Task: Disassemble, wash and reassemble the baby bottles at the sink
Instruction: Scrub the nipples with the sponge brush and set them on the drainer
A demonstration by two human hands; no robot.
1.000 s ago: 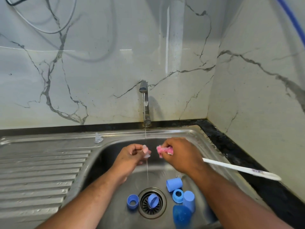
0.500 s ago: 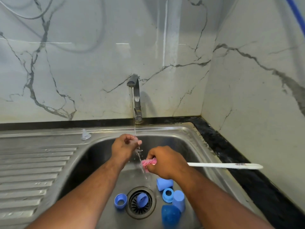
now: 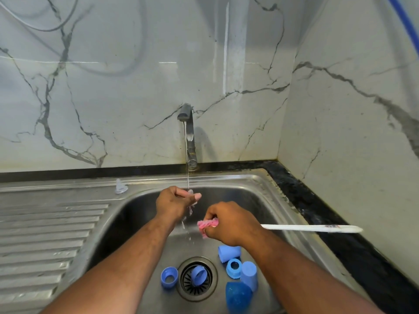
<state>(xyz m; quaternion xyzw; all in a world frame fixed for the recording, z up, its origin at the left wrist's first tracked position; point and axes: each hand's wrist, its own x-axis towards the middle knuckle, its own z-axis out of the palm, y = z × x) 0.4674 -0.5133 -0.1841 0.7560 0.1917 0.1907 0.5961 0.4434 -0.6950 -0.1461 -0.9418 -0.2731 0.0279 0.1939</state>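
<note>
Two hands work at centre frame, over the sink (image 3: 249, 176) basin. Left hand (image 3: 175, 203) sits directly under the tap (image 3: 189, 132), fingers curled round a small clear piece (image 3: 191, 192), likely a teat. The water stream lands on it and spills off below the palm.

Right hand (image 3: 231, 224) lies just lower right of the left and apart from it, clenched round a bottle brush (image 3: 313, 228) near its head. The brush's long axis runs near level across the frame. Its pink head (image 3: 207, 224) points left toward the falling water, and the white handle sticks out right, past the basin edge. So the clear piece is up and left of the brush head, near but not touching.

Judgement: rinsing is the step in hand. To scrub, the head need only go a short way up-left, or the left hand drop to meet it.

A second clear teat (image 3: 120, 186) stands on the sink ledge, left of centre. Blue rings and caps (image 3: 234, 268) and a darker blue bottle (image 3: 238, 296) lie round the drain (image 3: 204, 291) at bottom centre, unassembled.
</note>
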